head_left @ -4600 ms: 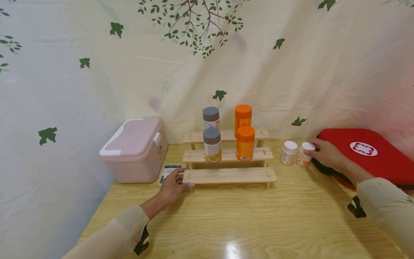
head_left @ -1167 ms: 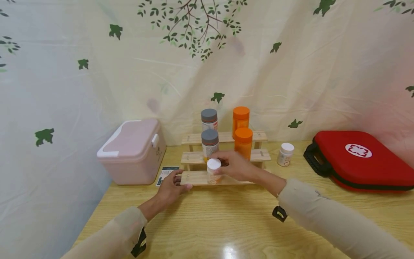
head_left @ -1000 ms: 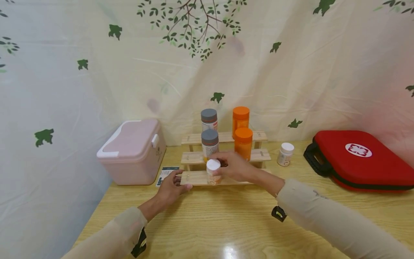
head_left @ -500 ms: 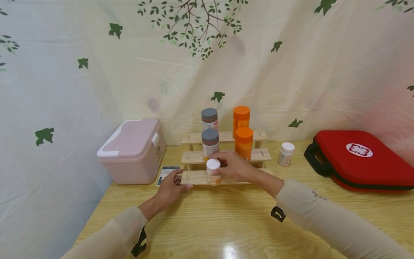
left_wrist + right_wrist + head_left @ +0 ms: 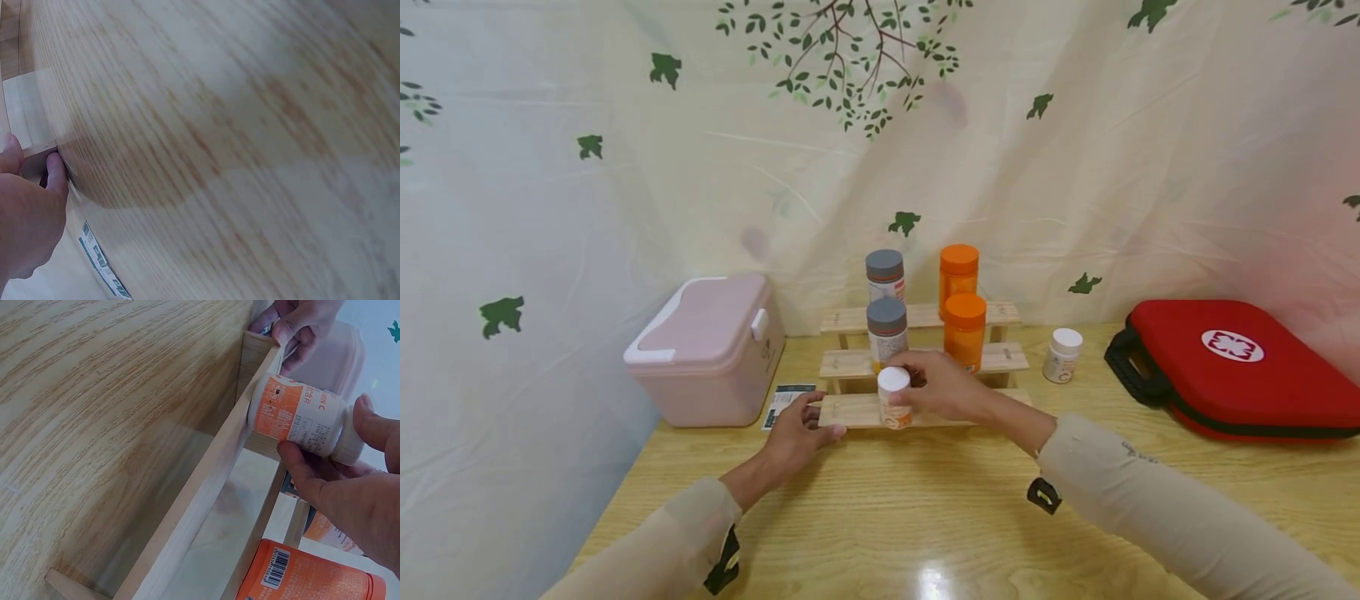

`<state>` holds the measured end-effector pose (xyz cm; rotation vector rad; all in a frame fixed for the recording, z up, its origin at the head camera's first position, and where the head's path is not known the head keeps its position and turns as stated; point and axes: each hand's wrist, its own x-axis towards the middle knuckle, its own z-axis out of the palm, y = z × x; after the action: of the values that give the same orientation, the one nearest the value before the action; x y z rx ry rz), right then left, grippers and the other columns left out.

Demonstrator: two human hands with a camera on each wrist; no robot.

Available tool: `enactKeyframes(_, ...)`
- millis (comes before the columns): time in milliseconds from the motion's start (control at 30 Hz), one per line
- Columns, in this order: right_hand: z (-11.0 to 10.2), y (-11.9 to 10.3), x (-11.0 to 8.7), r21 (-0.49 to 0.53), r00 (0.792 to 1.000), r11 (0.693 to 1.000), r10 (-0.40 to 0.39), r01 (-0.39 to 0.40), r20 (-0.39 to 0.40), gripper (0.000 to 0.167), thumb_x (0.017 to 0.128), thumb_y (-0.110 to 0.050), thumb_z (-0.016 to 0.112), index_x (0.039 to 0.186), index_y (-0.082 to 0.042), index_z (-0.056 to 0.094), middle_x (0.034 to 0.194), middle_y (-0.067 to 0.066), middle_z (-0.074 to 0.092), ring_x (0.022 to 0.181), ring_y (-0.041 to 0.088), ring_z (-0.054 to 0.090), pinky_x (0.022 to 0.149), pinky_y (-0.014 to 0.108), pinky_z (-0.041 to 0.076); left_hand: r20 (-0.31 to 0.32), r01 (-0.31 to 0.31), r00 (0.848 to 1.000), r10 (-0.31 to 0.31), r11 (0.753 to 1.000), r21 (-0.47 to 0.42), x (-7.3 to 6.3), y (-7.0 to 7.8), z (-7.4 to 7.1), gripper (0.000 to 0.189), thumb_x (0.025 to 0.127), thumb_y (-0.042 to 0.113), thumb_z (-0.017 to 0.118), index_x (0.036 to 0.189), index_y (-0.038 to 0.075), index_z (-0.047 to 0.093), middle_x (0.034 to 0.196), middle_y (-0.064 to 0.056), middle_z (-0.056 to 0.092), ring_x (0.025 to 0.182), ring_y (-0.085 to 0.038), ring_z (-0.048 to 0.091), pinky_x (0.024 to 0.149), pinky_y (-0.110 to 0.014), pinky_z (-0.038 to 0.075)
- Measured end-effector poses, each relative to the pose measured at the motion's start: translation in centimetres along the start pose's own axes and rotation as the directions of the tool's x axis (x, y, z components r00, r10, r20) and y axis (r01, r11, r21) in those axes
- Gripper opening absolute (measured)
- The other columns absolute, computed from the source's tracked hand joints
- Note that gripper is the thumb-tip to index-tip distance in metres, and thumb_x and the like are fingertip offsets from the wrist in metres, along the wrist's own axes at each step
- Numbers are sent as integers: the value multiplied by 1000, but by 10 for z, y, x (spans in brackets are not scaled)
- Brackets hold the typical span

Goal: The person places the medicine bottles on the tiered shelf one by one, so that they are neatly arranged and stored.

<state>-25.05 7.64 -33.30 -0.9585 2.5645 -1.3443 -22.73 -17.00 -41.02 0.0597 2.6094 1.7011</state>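
Observation:
My right hand (image 5: 943, 387) holds a small white pill bottle (image 5: 893, 408) between thumb and fingers, upright on the lowest step of a three-tier wooden rack (image 5: 850, 410). The right wrist view shows the orange-and-white label of this pill bottle (image 5: 300, 415), its base at the step's front edge. At the rack's left end my left hand (image 5: 793, 433) pinches the lowest step, with thumb in front. In the left wrist view, the left hand (image 5: 31, 215) has thumb and finger around the wooden end. Grey-lidded bottles (image 5: 887, 321) and orange bottles (image 5: 964, 333) stand on the upper two tiers.
A second white pill bottle (image 5: 1063, 357) stands on the table right of the rack. Farther right lies a red first-aid case (image 5: 1217, 375) with a black handle. A pink lidded box (image 5: 707, 358) is at the left, beside a printed card (image 5: 782, 400).
My right hand has carried the white pill bottle from beside the red case leftward to the rack's lowest step. It barely moves over the last second. The left hand keeps its place.

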Motion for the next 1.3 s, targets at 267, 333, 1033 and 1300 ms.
enactKeyframes(267,1,-1,-4,17,1000,1000,-9,9,-9,33,85,-8,73,116,-3,63,106,9,65,90,20,62,80,32,52,5,-10,1000,10,1000,-11,-2,1,-1,61,86,4,72,138,-3,42,112,-21,62,99,-29,63,78,-32,54)
enactKeyframes(333,0,1,-5,39,1000,999,3,-2,-6,35,86,-8,73,118,-2,61,108,11,65,94,22,63,82,34,53,7,-11,1000,11,1000,-10,-3,1,-1,61,86,5,72,138,-4,41,112,-22,62,99,-29,63,78,-32,54)
enactKeyframes(1033,-67,25,-88,-22,991,995,95,-97,-95,57,91,-21,69,138,0,45,124,20,58,112,35,57,91,49,50,-12,8,1000,-8,1000,26,-4,4,2,60,86,4,72,138,-2,42,111,-18,63,99,-27,63,78,-33,54)
enactKeyframes(1300,-107,47,-131,-151,974,975,136,-164,-182,56,89,-22,70,135,3,48,122,22,60,109,35,60,84,28,52,-12,9,1000,-8,1000,26,-5,5,1,60,86,4,72,138,-3,42,110,-19,63,98,-27,63,78,-32,54)
